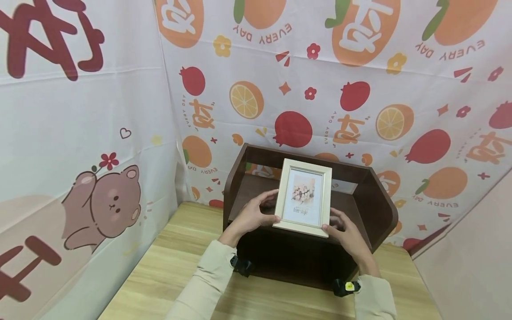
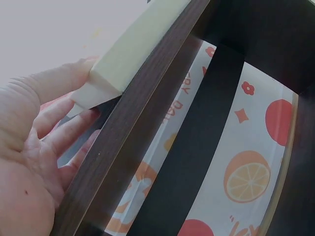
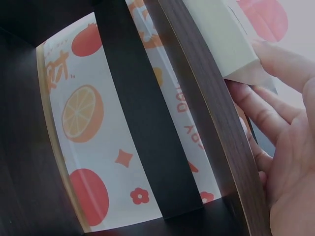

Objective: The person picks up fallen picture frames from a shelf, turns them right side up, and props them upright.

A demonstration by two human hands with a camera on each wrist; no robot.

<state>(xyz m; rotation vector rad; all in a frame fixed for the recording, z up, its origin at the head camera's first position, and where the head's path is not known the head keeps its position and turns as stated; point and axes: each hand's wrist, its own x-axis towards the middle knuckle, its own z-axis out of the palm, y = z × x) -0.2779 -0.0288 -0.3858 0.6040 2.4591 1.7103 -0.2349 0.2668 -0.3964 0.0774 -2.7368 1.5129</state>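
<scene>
A cream picture frame with a flower print and "free style" lettering stands tilted back at the front of the dark brown shelf's upper board. My left hand grips its lower left corner, thumb on the front face and fingers behind. At the lower right corner, my right hand pinches it the same way. In the left wrist view the picture frame's corner lies right at the shelf edge. The right wrist view has the other corner against that same board.
The two-tier shelf stands on a light wood table, close to a fruit-print cloth at the back. Another cloth with a bear print hangs on the left. Raised side panels flank the upper board.
</scene>
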